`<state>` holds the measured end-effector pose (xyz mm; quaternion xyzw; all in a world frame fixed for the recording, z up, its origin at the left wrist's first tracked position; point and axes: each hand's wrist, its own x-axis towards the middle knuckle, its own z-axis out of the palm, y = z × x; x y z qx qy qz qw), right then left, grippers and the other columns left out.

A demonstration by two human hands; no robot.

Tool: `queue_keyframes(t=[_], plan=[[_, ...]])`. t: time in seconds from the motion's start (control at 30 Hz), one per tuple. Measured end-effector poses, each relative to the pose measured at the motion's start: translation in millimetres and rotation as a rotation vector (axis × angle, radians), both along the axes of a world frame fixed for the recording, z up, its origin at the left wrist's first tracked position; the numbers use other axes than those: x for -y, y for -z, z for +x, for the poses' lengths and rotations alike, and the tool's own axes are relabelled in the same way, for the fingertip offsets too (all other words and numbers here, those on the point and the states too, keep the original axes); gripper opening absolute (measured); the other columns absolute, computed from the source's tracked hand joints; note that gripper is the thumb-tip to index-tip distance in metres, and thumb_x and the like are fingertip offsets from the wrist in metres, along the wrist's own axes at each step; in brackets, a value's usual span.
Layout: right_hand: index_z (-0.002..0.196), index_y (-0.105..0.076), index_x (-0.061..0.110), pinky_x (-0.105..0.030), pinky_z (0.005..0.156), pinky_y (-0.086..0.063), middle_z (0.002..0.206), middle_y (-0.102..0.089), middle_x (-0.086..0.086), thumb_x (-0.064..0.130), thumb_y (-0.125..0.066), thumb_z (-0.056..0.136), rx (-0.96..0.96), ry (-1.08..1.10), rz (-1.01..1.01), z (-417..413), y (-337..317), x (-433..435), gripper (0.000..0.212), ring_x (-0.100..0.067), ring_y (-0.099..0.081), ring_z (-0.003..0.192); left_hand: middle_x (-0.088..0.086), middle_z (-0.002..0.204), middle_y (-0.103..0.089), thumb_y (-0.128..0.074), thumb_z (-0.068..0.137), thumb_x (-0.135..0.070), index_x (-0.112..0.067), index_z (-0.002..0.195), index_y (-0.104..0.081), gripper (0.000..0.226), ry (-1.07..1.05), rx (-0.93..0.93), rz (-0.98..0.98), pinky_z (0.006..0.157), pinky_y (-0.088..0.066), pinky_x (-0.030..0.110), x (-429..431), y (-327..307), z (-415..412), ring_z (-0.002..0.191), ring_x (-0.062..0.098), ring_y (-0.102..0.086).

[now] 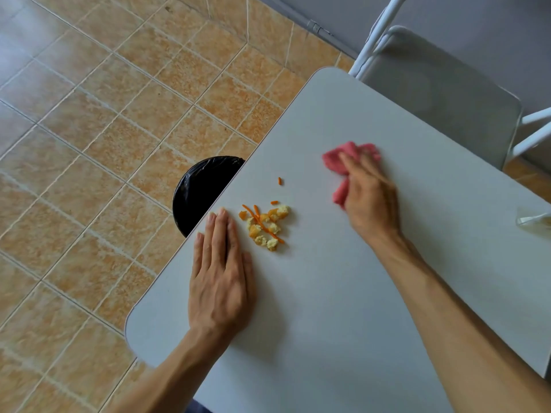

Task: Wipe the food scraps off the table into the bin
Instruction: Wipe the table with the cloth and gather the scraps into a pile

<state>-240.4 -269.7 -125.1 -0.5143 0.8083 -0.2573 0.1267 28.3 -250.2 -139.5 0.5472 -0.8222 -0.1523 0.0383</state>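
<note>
While the left hand (221, 272) lies flat and released on the grey table (328, 308), near its edge and just beside the food scraps (264, 226), nothing looks swept off yet. That pile of yellow crumbs and orange shreds sits close to the edge, with one stray orange sliver (280, 181) a little farther in. Beyond them, the right hand (368, 196) presses down on a crumpled pink cloth (351, 158), grasping it, blurred as if in motion. By my judgement the wipe is barely begun. Below the edge, the black-lined bin (202, 189) waits, partly hidden under the tabletop. A clear wrapper (533, 220) lies at far right; a white chair (441, 93) stands beyond.
</note>
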Motion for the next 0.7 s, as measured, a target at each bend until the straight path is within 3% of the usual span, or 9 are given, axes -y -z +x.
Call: queue_keyframes(t=[0.1, 0.2, 0.33, 0.5, 0.63, 0.7], plan=[[0.143, -0.057, 0.012, -0.048, 0.125, -0.026, 0.154, -0.049, -0.016, 0.014, -0.037, 0.101, -0.234, 0.14, 0.04, -11.7, 4.4, -43.4, 0.047, -0.033, -0.04, 0.146, 0.012, 0.165, -0.007, -0.025, 0.103, -0.031, -0.002, 0.155, -0.012, 0.061, -0.003, -0.004, 0.004, 0.125, -0.002, 0.039, 0.1, -1.1, 0.2, 0.153, 0.021, 0.003], [0.146, -0.052, 0.012, -0.05, 0.125, -0.025, 0.157, -0.042, -0.021, 0.014, -0.036, 0.097, -0.246, 0.264, 0.088, 17.5, 9.2, -50.1, 0.052, -0.042, -0.031, 0.149, 0.012, 0.165, -0.004, -0.023, 0.104, -0.031, -0.002, 0.155, -0.009, 0.061, -0.006, -0.003, 0.011, 0.125, -0.001, 0.039, -1.6, -1.6, -0.3, 0.153, 0.022, 0.004], [0.15, -0.048, 0.012, -0.05, 0.126, -0.02, 0.159, -0.04, -0.019, 0.022, -0.033, 0.09, -0.227, 0.056, 0.098, 61.8, 11.2, -22.9, 0.062, -0.038, -0.032, 0.151, 0.012, 0.165, -0.004, -0.023, 0.103, -0.031, -0.001, 0.155, -0.01, 0.061, -0.002, 0.011, 0.007, 0.125, -0.001, 0.039, -0.5, 0.0, 1.2, 0.153, 0.023, 0.003], [0.152, -0.044, 0.009, -0.05, 0.126, -0.019, 0.161, -0.038, -0.017, 0.023, -0.054, 0.085, -0.158, -0.18, 0.106, 73.6, 10.8, -2.8, 0.069, -0.037, -0.029, 0.152, 0.011, 0.165, -0.005, -0.021, 0.103, -0.032, -0.001, 0.155, -0.011, 0.062, -0.006, 0.002, 0.0, 0.125, -0.002, 0.039, -0.6, 2.0, 2.0, 0.153, 0.022, 0.004], [0.149, -0.049, 0.009, -0.05, 0.126, -0.024, 0.159, -0.041, -0.017, 0.015, -0.039, 0.097, -0.13, 0.09, 0.049, 64.7, 10.0, -57.5, 0.053, -0.035, -0.033, 0.151, 0.013, 0.165, -0.008, -0.022, 0.103, -0.031, 0.001, 0.154, -0.015, 0.061, -0.002, -0.006, 0.002, 0.125, -0.006, 0.042, -1.6, 1.5, 0.4, 0.153, 0.023, 0.002], [0.148, -0.051, 0.012, -0.05, 0.125, -0.025, 0.159, -0.042, -0.016, 0.017, -0.043, 0.103, -0.143, 0.26, 0.055, 76.1, 10.2, -101.0, 0.046, -0.035, -0.032, 0.151, 0.013, 0.165, -0.008, -0.022, 0.102, -0.03, 0.001, 0.154, -0.015, 0.061, -0.004, -0.007, 0.002, 0.125, -0.006, 0.042, -1.4, 1.6, 0.6, 0.153, 0.024, 0.001]])
